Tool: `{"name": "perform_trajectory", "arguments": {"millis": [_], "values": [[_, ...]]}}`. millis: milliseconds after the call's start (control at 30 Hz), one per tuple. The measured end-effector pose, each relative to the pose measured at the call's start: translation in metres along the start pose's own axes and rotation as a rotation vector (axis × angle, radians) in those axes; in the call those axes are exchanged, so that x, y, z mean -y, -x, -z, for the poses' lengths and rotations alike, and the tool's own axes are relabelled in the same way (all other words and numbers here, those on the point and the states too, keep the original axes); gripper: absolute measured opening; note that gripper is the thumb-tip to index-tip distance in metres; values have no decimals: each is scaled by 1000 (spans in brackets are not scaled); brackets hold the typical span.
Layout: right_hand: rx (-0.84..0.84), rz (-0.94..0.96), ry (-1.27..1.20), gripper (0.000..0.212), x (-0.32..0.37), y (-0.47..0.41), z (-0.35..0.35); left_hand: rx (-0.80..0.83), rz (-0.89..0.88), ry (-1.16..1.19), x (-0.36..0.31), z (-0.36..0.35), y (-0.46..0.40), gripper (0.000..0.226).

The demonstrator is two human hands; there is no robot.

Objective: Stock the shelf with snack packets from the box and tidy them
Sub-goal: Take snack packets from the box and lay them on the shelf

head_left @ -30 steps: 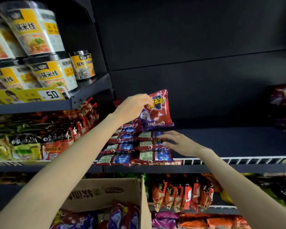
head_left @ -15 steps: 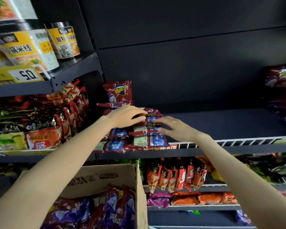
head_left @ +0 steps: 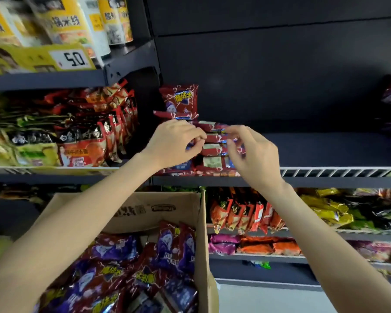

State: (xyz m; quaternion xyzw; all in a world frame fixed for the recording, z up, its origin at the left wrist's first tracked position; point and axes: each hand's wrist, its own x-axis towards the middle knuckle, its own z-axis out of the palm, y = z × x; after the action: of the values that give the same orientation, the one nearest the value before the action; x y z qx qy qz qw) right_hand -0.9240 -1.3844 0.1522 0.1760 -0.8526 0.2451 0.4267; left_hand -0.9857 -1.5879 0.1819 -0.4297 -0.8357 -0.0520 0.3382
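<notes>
Nearest, below the shelf, the open box holds loose red and purple packets. Above the box, both hands reach to the stack of flat packets at the shelf's front edge. The left hand has its fingers curled on the stack's left side, pinching a packet edge. The right hand is blurred, fingers bent at the stack's right side; its grip I cannot tell. Behind the stack, one upright packet leans against the shelf's back.
</notes>
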Motion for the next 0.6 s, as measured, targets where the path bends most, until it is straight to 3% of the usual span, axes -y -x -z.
{"name": "perform_trajectory", "arguments": {"millis": [67,167,233,367,500,600], "values": [[1,72,-5,17,29,11,-3,-107,-4,18,-7,16,39,23],[239,147,10,16,76,35,-32,-62,74,59,-10,36,116,24],[455,175,33,16,103,55,-60,68,171,73,-4,41,171,23],[769,168,21,15,145,87,-125,480,461,67,18,33,279,33],[839,-23,29,21,160,124,-190,707,537,0,37,9,376,48],[859,-167,139,37,160,170,-223,751,678,-52,43,-8,413,52]]}}
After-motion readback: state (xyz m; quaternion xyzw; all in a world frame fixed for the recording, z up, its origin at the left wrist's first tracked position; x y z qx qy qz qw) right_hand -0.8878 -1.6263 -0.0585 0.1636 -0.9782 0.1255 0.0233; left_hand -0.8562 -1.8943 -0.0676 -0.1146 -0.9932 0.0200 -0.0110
